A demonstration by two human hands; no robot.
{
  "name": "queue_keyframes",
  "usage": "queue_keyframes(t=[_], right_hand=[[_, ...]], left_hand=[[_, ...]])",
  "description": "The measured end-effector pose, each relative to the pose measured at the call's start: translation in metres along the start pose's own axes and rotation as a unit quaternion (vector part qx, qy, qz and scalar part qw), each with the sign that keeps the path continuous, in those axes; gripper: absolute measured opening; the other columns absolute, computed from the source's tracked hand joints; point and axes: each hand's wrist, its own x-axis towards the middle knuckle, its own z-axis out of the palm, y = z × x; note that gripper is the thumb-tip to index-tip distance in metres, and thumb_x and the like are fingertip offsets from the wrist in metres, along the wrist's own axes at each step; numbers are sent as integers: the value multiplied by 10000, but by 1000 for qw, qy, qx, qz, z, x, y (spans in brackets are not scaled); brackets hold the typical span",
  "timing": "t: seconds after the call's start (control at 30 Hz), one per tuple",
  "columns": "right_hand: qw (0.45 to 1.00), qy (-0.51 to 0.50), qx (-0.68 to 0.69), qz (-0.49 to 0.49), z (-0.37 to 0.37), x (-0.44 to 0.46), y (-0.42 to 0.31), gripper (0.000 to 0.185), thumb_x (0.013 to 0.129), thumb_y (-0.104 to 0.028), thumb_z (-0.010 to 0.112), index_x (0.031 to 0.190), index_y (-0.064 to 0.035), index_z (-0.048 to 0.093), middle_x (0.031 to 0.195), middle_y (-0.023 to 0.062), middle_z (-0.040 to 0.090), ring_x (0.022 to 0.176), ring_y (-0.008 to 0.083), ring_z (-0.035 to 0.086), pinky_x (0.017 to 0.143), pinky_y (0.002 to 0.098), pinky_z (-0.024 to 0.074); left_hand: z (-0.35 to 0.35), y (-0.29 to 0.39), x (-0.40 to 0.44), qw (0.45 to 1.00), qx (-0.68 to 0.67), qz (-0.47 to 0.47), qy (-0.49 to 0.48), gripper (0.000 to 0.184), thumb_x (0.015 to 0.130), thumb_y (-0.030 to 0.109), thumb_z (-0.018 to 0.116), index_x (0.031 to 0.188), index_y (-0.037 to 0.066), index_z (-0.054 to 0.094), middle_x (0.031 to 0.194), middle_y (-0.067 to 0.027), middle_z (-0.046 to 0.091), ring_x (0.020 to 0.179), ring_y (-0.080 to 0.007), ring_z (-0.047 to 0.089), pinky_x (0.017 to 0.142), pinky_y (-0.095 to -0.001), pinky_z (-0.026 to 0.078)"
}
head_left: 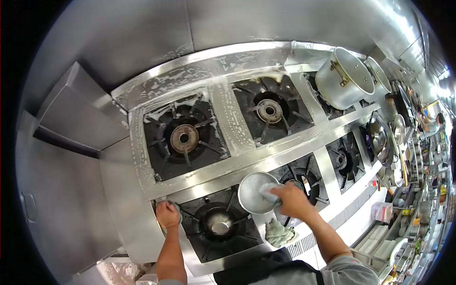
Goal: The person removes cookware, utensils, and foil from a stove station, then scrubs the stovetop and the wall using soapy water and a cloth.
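My left hand is closed on a greenish cloth, pressed against the left edge of the front burner. Most of the cloth is hidden under the fingers. Over a round metal pot with whitish, soapy-looking liquid, my right hand grips a pale bluish soft thing, blurred and partly inside the rim. The pot sits at the front of the stove, between two burners. Just below it, a crumpled green cloth lies on the stove's front edge.
White suds streak the back panel and the strips around the rear burners. Two large aluminium pots stand at the back right. Pans and ladles crowd the right end. A steel cabinet borders the left side.
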Motion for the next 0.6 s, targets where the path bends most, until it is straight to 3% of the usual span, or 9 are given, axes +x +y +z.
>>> queue_keyframes(t=[0.23,0.33,0.4,0.47,0.53,0.57,0.6], right_hand=[[992,99,-72,27,72,-3,-31,523,608,-10,605,1118,-120,632,1067,108,658,938,336,572,820,420,488],[986,113,-115,48,75,-3,-38,524,615,-6,595,1124,-126,629,1064,114,656,936,341,572,814,426,486],[984,123,-111,60,73,-1,-44,519,625,-15,598,1131,-130,627,1058,118,656,929,350,578,816,433,486],[985,133,-92,58,66,0,-49,526,626,-27,607,1141,-133,625,1069,122,655,932,356,581,826,432,485],[985,148,-71,57,58,0,-56,533,628,-38,615,1151,-136,623,1079,127,654,935,362,584,837,430,485],[984,151,-63,69,52,-1,-58,548,623,-51,630,1164,-134,619,1094,129,652,937,366,587,844,428,486],[983,154,-57,81,45,-2,-59,564,618,-63,644,1177,-131,615,1109,132,650,940,369,589,851,426,487]], left_hand=[[-20,7,5,1000,-18,7,11,78,789,141,551,776,70,581,813,-116,573,804,-327,565,724,-428,474],[-45,27,5,989,-99,34,101,38,767,127,612,775,90,606,799,-98,570,767,-322,540,687,-438,433],[-74,69,-4,974,-172,110,98,55,761,152,647,790,114,620,755,-87,562,736,-317,534,681,-431,419],[-90,130,-21,930,-350,111,-10,127,757,172,696,849,108,637,743,-77,597,682,-280,572,672,-404,449],[-90,187,-47,852,-459,-73,-240,326,770,249,765,993,62,617,910,-126,621,660,-225,610,638,-343,500],[-56,201,-65,855,-464,-43,-227,415,756,286,783,1033,41,595,975,-153,606,648,-230,613,638,-329,498],[-7,206,-87,882,-435,49,-174,472,742,292,795,1038,-1,573,955,-154,594,643,-225,618,585,-320,523]])
